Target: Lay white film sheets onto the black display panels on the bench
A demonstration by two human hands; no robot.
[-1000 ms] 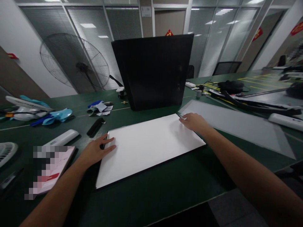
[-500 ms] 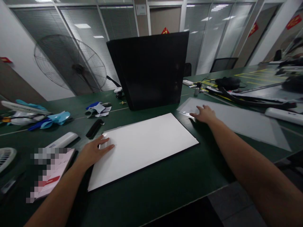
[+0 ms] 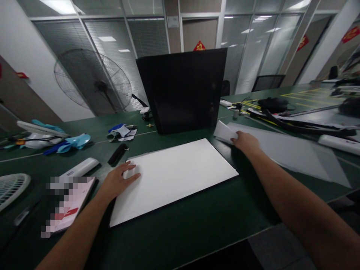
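Observation:
A white rectangular panel (image 3: 177,176) with a thin dark edge lies flat on the green table. My left hand (image 3: 119,180) rests on its left end, fingers spread and nothing gripped. To the right of the panel, my right hand (image 3: 245,143) pinches the near left edge of a translucent plastic sheet (image 3: 292,150). The sheet's left corner is lifted and curls up beside the fingers, while the rest stretches to the right along the table under and behind my forearm.
A large black panel (image 3: 185,90) stands upright behind the white one. At left are a black stapler-like object (image 3: 117,154), a white long device (image 3: 80,168), a pink booklet (image 3: 75,210) and blue items (image 3: 74,142). Black strips (image 3: 303,125) lie at far right.
My right hand has closed on the sheet's edge and raised its left corner, which lay flat before. My left hand stays on the white panel. The camera view has shifted slightly.

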